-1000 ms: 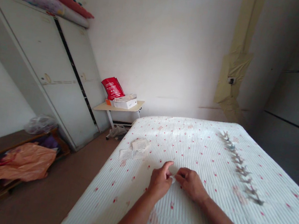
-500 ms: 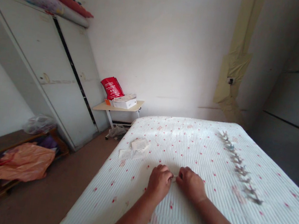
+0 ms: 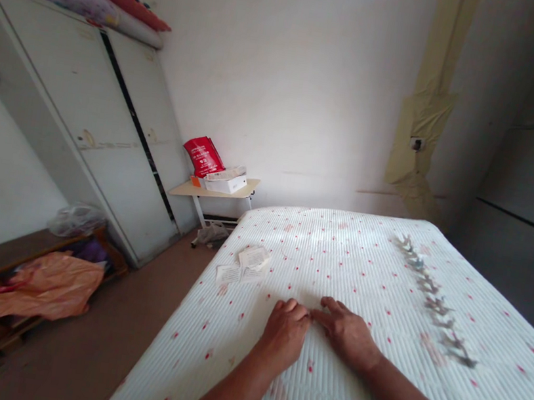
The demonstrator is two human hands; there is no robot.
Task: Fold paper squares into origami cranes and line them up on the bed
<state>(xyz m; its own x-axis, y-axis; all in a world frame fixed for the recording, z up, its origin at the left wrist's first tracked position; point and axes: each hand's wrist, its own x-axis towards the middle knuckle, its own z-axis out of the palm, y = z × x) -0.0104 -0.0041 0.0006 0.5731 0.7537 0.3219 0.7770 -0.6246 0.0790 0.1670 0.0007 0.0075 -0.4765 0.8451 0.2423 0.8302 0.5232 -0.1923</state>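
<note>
Both hands are low over a white ribbed bed cover [image 3: 341,237] dotted with red. My left hand [image 3: 287,329] has its fingers curled together; whatever they pinch is too small or hidden to name. Close beside it, my right hand [image 3: 345,330] has its fingers partly spread, the fingertips near the left hand's thumb side. Printed paper pieces [image 3: 253,258] lie beyond my left hand. A row of small folded figures [image 3: 435,306] runs along the bed to the right.
At the back left a small table [image 3: 183,188] holds a red bag [image 3: 203,157] and a white box [image 3: 225,184]. A grey cabinet [image 3: 116,172] and a low shelf with an orange plastic bag [image 3: 44,284] stand at the left.
My right hand's fingers have loosened and spread from their earlier pinch. The small pale piece seen between the hands is now hidden. The view has shifted slightly.
</note>
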